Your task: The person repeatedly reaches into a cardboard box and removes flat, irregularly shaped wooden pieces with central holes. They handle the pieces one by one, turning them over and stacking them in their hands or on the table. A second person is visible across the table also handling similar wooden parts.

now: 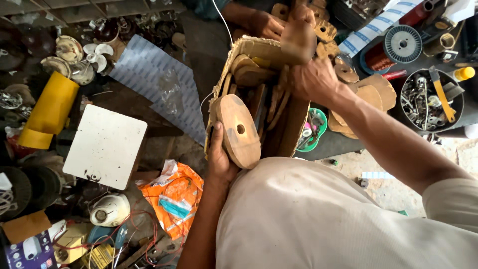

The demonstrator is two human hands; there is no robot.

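Here, the scene line by line:
Left hand: the left hand (219,159) is curled round the lower edge of an oval wooden piece (240,131) with a hole in its middle, gripping it against the near left corner of the cardboard box (291,130).
Right hand: the right hand (314,79) is closed round the handle of a rounded wooden block (298,40), raised above the far edge of the box.
Box: it stands open, packed with more flat wooden pieces (254,74) on edge, its torn rim leaning toward the person.
Counter: the box sits at the counter's near edge, with a green bowl (313,130) of small parts just beside its right wall, and a round tub of metal bits (428,99) and a spool of copper wire (396,47) toward the far right corner.
Another person: a hand (266,25) rests beyond the box's far side.
Doing it well: I judge the oval piece wants a firm hold, and the block should clear the torn rim.
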